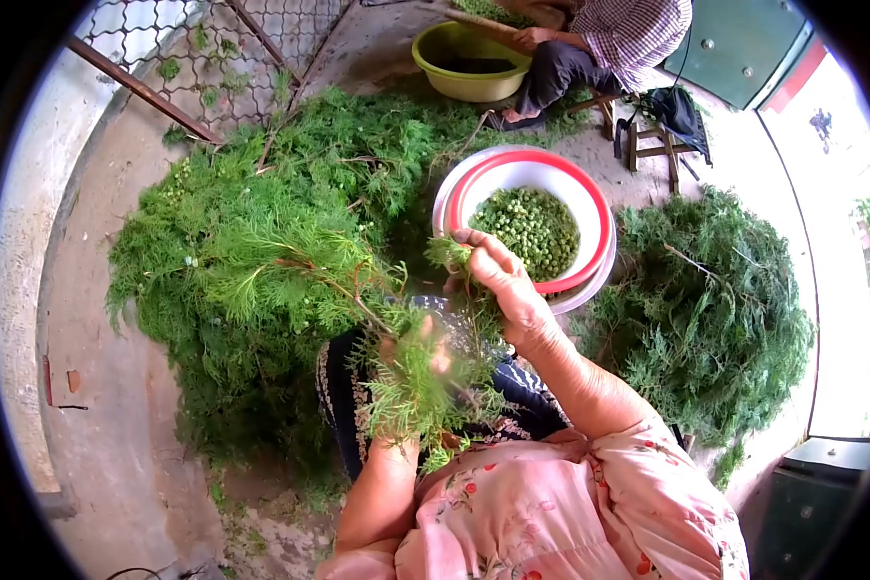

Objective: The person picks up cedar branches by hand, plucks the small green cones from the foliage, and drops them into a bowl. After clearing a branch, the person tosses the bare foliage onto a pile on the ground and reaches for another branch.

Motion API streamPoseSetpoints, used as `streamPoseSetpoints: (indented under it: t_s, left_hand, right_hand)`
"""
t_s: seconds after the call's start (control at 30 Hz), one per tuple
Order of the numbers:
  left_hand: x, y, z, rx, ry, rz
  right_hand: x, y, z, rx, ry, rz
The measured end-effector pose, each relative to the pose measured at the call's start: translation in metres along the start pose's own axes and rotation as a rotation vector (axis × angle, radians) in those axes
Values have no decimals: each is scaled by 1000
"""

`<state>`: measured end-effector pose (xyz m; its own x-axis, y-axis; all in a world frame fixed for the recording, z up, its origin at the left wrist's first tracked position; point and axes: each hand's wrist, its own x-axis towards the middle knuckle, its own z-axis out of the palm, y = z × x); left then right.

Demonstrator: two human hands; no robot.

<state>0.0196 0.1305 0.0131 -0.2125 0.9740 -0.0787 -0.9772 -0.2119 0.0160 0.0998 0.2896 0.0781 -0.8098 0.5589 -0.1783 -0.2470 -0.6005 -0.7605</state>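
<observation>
- Concrete floor [116, 290] underfoot, wire mesh [222, 58] at the upper left, and up ahead another person [638, 39] sits bent forward beside a yellow-green basin [474, 87].
- Greenery on both flanks! There's a big leafy heap [261, 193] on the left, and a darker heap [706, 300] on the right.
- Centre stage, just beyond the lap, it's the red-rimmed bowl [590, 184], sitting in a wider pale basin [612, 266], with small round green pods [527, 232] gathered inside.
- And the hands are apart! The right hand [512, 285] is at the bowl's near left edge, thumb and fingers closed on a feathery sprig [448, 253].
- Lower down, the left hand [440, 353] is in among the fronds of a leafy branch [338, 285] above the lap; blur and leaves cover the fingers, so how firmly they grip, I cannot tell.
- Where's the danger? That branch spreads wide, its far end over the left heap; a sharp tug could whip the fronds across the bowl and flick leafy bits among the pods.
- Watch that right wrist, so close to the rim: a careless swing or a downward press could tip the bowl and spill pods onto the floor.
- One more risk: pods let go short of the edge could drop between bowl and basin, or vanish into the greenery.
</observation>
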Motion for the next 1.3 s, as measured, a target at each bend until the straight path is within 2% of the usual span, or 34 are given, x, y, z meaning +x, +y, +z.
streamPoseSetpoints:
  t_s: [0.03, 0.07, 0.1, 0.17, 0.23, 0.3, 0.33, 0.4, 0.47, 0.5, 0.57, 0.63, 0.73, 0.8, 0.87, 0.93, 1.0, 1.03, 1.13, 1.17, 1.27, 1.3]
  left_hand:
    - [0, -2, -5, -134, -122, -54]
    - [-2, -6, -7, 20, 10, -10]
    - [-3, -11, -2, 178, 147, 13]
    - [-6, -13, 5, 478, 268, 36]
    - [-7, -17, 14, 627, 269, 53]
    - [-7, -30, 21, 450, 180, 99]
    - [0, -39, 44, 587, 219, 135]
    - [4, -44, 48, 594, 263, 134]
    - [5, -46, 22, 332, 269, 61]
    - [11, -49, 56, 559, 227, 116]
    - [19, -53, 47, 863, 286, 150]
    - [25, -58, 57, 954, 341, 125]
    - [24, -58, 76, 898, 354, 31]
    - [18, -55, 62, 1104, 257, 79]
    - [22, -54, 68, 788, 284, -13]
    - [23, -55, 85, 750, 475, 6]
    - [22, -50, 79, 850, 517, 8]
    - [25, -49, 87, 825, 445, 41]
    - [30, -40, 74, 794, 435, -32]
    - [35, -40, 73, 788, 603, -81]
    - [42, -40, 58, 878, 438, -28]
    - [44, -40, 60, 857, 466, -38]
  right_hand:
    - [4, 2, -3, -107, 1, -29]
    - [7, 3, -4, -215, 4, -57]
    - [9, 3, 0, -193, 68, -75]
    - [12, 3, 4, -155, 139, -78]
    - [17, 3, 5, -153, 198, -114]
    - [19, 0, 5, -118, 191, -129]
    - [21, -1, 5, -100, 188, -137]
    - [24, -3, 5, -103, 214, -179]
    - [27, -5, 5, -107, 239, -221]
    - [28, -6, 4, -128, 267, -223]
    - [38, -2, -8, -217, 292, -263]
    - [40, 1, -11, -351, 334, -320]
    - [41, 8, -8, -449, 314, -421]
    - [38, 6, -6, -486, 291, -459]
    - [36, 5, -7, -530, 279, -432]
    - [36, 5, -8, -565, 265, -412]
    - [35, 3, -10, -617, 245, -414]
    - [35, 2, -11, -652, 229, -424]
    - [36, 0, -14, -765, 194, -435]
    - [38, 1, -16, -803, 187, -435]
    - [49, 16, -28, -851, 176, -380]
    - [51, 18, -29, -856, 174, -351]
